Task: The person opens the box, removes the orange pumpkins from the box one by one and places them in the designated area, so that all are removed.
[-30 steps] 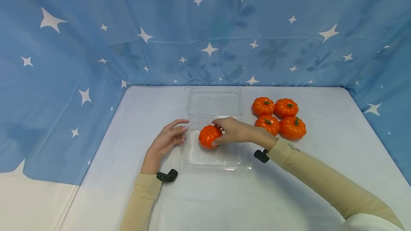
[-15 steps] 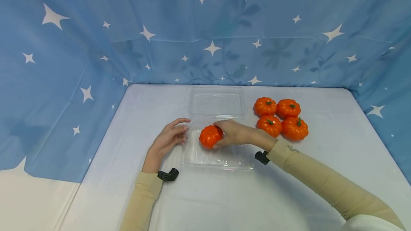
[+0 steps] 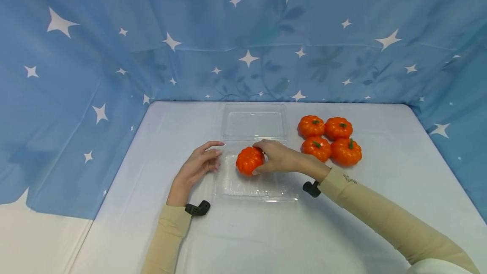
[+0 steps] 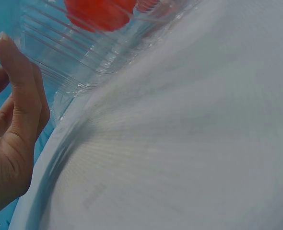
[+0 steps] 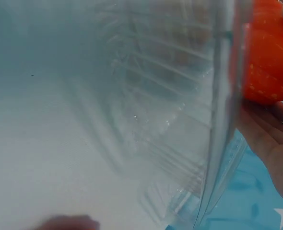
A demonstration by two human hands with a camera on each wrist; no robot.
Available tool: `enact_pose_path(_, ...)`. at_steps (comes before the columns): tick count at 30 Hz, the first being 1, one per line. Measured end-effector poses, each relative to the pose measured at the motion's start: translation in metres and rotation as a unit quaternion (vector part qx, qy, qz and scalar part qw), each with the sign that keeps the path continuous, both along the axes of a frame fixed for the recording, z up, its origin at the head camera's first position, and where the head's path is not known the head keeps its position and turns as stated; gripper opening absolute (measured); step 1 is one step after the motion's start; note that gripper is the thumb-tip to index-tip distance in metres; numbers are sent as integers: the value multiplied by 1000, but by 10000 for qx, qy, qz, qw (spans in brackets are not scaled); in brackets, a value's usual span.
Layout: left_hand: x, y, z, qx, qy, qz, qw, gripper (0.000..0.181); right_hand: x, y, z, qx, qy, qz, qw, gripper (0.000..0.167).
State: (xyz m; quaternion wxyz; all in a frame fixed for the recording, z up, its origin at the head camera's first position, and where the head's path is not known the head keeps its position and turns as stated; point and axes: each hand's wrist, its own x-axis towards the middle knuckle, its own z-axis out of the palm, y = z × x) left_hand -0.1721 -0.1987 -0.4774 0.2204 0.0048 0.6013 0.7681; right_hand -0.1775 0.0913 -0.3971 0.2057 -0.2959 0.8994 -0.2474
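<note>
A small orange pumpkin (image 3: 249,161) is inside the base of a clear plastic clamshell box (image 3: 243,189), towards its left side. My right hand (image 3: 278,157) grips it from the right, thumb on the near side and fingers on the far side. In the right wrist view the pumpkin (image 5: 270,57) shows above the hand's fingers, behind the box's clear wall. My left hand (image 3: 198,165) is at the box's left edge, fingers loosely bent and nothing held. The left wrist view has the left hand (image 4: 17,110) beside the ribbed wall; whether it touches is unclear.
Behind the base lies the box's opened lid (image 3: 254,124). Several more orange pumpkins (image 3: 346,152) with green stems sit grouped on the white table (image 3: 243,236) to the right. A blue star-patterned curtain (image 3: 213,20) hangs along the table's back and sides.
The right hand's fingers and thumb have come closer around the pumpkin, which has shifted very slightly. My left hand has stayed in place at the box's edge.
</note>
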Motion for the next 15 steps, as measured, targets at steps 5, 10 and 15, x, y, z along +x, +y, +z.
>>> enact_pose_path(5,0,-1,0,-52,-2,8,10000,37,2,5,2,-21,89,-132,9999,79)
enact_pose_path(10,0,-1,0,-108,2,6,9999,38,5,10,3,-112,143,-208,9996,77)
enact_pose_path(15,0,0,1,-193,70,-22,9998,39,8,16,3,-360,41,-409,9985,77)
